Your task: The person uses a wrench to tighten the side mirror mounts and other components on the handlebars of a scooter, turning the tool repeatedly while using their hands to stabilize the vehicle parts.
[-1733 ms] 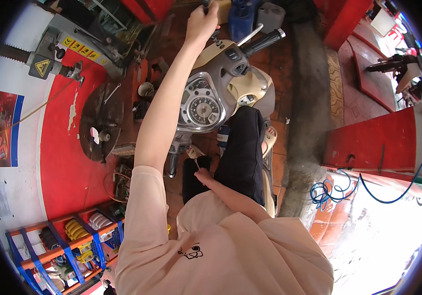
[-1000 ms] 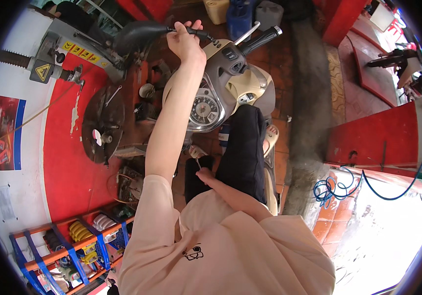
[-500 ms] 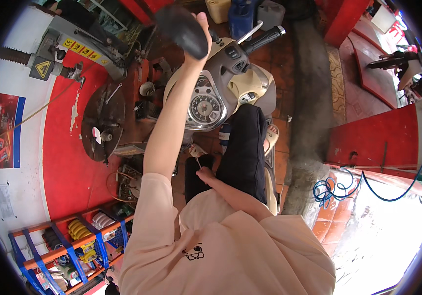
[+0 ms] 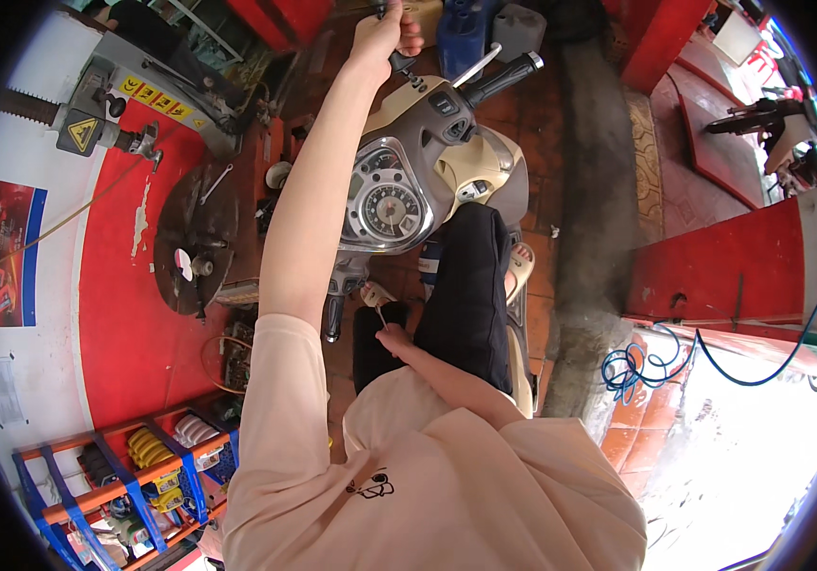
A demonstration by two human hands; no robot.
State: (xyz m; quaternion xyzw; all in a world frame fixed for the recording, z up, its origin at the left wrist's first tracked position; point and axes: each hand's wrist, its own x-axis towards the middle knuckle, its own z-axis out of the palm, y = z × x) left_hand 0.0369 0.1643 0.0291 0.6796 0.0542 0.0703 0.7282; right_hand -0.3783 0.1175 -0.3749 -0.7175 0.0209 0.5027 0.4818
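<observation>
Left: white wall with red-painted lower band (image 4: 121,324), paint flaking. Floor: reddish-brown square tiles (image 4: 544,276), dark grey concrete strip (image 4: 601,219) alongside. Orange-and-blue metal shelf rack (image 4: 95,497) lower left. Red-painted wall section (image 4: 770,252) right. Blown-out daylight (image 4: 741,466) lower right.

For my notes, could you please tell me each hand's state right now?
Left hand: closed around a dark stem.
Right hand: closed on a slim tool.

Your left hand (image 4: 386,40) wraps a black stem (image 4: 403,64) beyond the scooter's round gauge (image 4: 390,210); your right hand (image 4: 392,341) (down by your dark trousers (image 4: 461,309)) holds a thin tool (image 4: 381,314), its tip angled away from you.
</observation>
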